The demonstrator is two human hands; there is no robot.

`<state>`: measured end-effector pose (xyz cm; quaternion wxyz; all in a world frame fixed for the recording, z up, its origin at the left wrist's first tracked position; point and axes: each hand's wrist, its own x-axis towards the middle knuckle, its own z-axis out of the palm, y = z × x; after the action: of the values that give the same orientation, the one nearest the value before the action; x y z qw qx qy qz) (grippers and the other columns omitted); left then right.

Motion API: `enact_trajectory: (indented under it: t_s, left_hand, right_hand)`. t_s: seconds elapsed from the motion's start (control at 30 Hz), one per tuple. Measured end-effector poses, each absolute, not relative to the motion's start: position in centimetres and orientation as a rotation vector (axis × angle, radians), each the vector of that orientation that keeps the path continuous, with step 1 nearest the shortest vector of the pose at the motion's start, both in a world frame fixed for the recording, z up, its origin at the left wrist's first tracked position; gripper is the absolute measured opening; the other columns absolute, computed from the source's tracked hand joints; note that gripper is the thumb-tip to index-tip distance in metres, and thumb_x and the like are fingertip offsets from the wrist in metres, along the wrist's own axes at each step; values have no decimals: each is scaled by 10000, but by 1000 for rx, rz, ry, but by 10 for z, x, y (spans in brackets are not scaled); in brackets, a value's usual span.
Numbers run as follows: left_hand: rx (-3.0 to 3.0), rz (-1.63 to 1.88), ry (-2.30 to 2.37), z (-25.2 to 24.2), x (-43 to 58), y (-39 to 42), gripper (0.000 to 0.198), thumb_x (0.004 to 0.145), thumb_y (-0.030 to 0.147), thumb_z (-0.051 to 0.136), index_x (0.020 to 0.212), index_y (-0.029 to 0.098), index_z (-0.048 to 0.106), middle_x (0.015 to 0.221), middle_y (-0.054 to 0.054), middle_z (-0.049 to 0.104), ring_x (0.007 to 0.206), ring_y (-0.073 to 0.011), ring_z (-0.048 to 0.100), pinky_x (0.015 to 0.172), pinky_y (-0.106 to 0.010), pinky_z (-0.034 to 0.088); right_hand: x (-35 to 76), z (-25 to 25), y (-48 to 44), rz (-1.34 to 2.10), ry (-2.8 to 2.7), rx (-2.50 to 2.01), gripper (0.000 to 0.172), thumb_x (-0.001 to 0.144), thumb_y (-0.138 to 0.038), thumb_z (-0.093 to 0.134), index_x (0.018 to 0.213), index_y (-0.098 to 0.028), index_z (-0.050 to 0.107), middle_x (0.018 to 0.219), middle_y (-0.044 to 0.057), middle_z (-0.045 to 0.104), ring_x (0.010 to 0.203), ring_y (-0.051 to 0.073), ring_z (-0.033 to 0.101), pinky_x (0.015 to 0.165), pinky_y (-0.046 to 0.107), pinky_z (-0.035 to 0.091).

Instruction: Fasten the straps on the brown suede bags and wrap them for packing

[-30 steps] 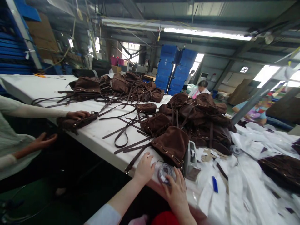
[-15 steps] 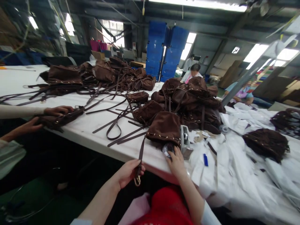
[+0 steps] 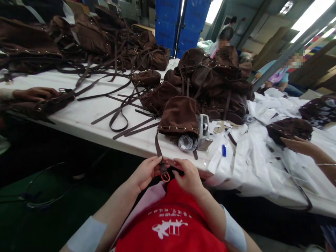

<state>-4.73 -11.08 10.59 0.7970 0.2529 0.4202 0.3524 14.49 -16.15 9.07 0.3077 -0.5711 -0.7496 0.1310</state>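
Observation:
My left hand (image 3: 150,171) is closed on a thin brown strap (image 3: 159,148), near its gold-coloured buckle (image 3: 165,177). The strap runs down over the table edge from a brown drawstring bag (image 3: 178,113) with gold eyelets. Right beside the buckle is my right hand (image 3: 188,175), its thumb and forefinger apart around a dark gap; nothing can be made out between them, and its other fingers are partly hidden. A roll of clear tape (image 3: 187,142) lies at the bag's front, next to a grey metal device (image 3: 204,131).
Brown bags are heaped at the back (image 3: 217,80) and left (image 3: 91,38). Loose straps (image 3: 120,120) cross the white table (image 3: 86,127). White plastic sleeves (image 3: 249,164) and a blue object (image 3: 224,150) lie right. Other people's hands are at left (image 3: 39,93) and right (image 3: 301,148).
My right hand has left the tape roll and come down beside the strap buckle. My left hand keeps the strap. The view has tilted down, and another person's arm appears at right.

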Motion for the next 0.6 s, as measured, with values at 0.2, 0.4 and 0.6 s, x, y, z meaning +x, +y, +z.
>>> enact_trajectory:
  t_s: [0.2, 0.4, 0.6]
  left_hand:
    - [575, 787, 894, 105, -36, -111, 265, 830, 352, 701, 913, 101, 691, 885, -96, 722, 773, -168, 677, 702, -279, 568]
    - [880, 642, 1187, 77, -41, -107, 396, 723, 502, 704, 881, 139, 705, 888, -98, 753, 867, -247, 706, 761, -335, 578]
    - [1533, 571, 1535, 24, -78, -85, 332, 739, 529, 582, 791, 237, 730, 775, -43, 774, 792, -292, 736, 759, -350, 587]
  right_hand:
    - [138, 92, -168, 357, -2199, -1350, 434, 857, -150, 551, 1282, -225, 603, 1079, 81, 702, 951, 218, 628, 882, 352, 474]
    - [143, 85, -173, 407, -2330, -1365, 337, 885, -214, 579, 1215, -234, 638, 1024, 59, 708, 939, 197, 623, 851, 311, 460]
    - [207, 76, -175, 344, -1790, -1807, 153, 905, -249, 562, 883, -210, 709, 827, 34, 713, 810, 174, 640, 768, 281, 450]
